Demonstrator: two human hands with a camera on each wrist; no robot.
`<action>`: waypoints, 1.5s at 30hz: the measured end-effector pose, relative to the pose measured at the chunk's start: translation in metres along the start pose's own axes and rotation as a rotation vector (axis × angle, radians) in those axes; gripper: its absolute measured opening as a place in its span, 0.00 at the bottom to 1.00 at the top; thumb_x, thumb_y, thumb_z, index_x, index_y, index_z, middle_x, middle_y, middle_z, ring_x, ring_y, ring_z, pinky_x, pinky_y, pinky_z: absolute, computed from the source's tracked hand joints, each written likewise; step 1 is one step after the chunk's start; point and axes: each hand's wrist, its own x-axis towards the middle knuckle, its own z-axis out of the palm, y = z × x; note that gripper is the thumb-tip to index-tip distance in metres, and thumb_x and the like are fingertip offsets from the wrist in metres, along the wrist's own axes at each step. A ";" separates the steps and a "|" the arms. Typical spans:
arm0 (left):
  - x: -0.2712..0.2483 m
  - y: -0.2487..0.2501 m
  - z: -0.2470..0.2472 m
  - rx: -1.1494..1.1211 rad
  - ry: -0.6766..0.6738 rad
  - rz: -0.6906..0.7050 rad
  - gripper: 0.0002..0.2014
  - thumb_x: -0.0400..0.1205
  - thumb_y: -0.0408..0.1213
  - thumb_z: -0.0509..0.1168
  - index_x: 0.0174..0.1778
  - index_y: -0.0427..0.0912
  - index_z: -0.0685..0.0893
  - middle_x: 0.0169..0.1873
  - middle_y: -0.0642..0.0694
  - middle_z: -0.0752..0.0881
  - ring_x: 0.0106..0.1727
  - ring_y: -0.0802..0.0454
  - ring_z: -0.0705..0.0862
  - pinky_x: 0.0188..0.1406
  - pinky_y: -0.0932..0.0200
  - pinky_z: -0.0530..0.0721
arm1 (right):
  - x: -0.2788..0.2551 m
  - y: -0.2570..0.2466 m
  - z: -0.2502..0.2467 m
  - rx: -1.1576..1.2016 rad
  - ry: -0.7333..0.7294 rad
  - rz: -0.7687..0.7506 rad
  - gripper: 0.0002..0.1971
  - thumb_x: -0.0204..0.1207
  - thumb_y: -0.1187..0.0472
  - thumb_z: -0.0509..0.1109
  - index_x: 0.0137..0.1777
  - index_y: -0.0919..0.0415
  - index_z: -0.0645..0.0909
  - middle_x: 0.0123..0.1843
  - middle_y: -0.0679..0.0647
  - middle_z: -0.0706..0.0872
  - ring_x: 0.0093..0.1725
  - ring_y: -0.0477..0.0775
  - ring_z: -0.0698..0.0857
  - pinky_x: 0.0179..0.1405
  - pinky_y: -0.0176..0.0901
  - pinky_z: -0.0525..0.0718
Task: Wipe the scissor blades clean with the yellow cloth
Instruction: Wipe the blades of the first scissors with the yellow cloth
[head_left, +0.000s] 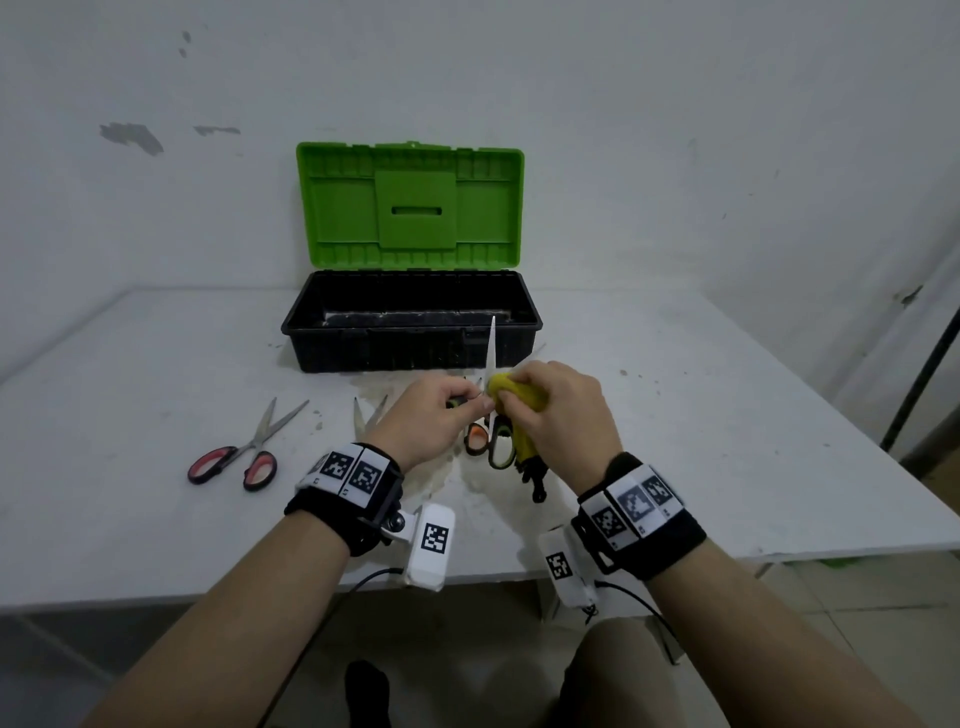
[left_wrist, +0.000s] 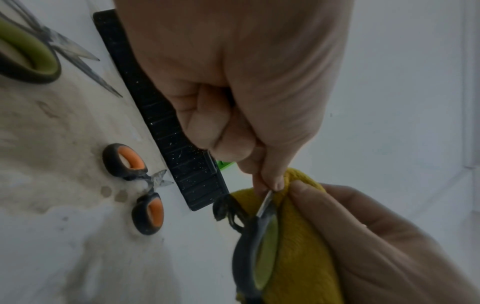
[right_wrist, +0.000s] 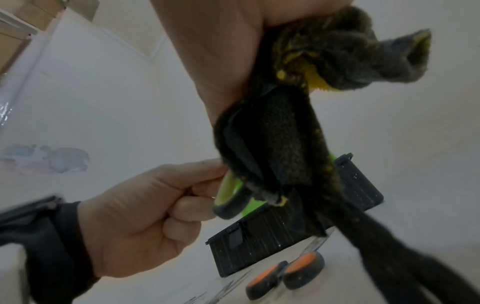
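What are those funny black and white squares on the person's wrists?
Both forearms are bare, with no sleeves. Each wrist wears a wide black band topped by a white strip of black square-pattern markers. A small white camera box with one more marker hangs under each wrist, and a thin black cable trails from it. The hands wear no gloves.

The cloth (head_left: 521, 395) hides the lower blade (head_left: 491, 353); the left hand (head_left: 423, 415) covers one scissors handle and another pair (head_left: 370, 413) on the table.
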 end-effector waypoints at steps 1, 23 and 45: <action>-0.001 -0.001 0.000 0.001 -0.003 0.005 0.08 0.84 0.44 0.70 0.40 0.49 0.89 0.25 0.59 0.82 0.25 0.66 0.77 0.32 0.64 0.73 | 0.002 0.001 0.000 -0.006 0.004 0.002 0.07 0.75 0.48 0.72 0.46 0.49 0.84 0.41 0.46 0.85 0.41 0.47 0.81 0.40 0.49 0.84; -0.006 -0.005 -0.017 -0.166 -0.025 -0.234 0.03 0.84 0.33 0.70 0.45 0.40 0.83 0.27 0.44 0.81 0.20 0.59 0.74 0.18 0.67 0.70 | 0.002 0.013 -0.028 0.160 0.129 0.273 0.03 0.72 0.53 0.74 0.40 0.50 0.82 0.34 0.43 0.84 0.38 0.37 0.81 0.31 0.23 0.73; -0.006 0.000 -0.017 -0.381 0.043 -0.309 0.04 0.80 0.34 0.74 0.44 0.37 0.88 0.43 0.40 0.93 0.45 0.45 0.92 0.55 0.46 0.88 | -0.002 -0.012 -0.034 0.117 -0.032 0.199 0.06 0.68 0.53 0.74 0.44 0.47 0.84 0.38 0.44 0.87 0.40 0.41 0.84 0.35 0.32 0.82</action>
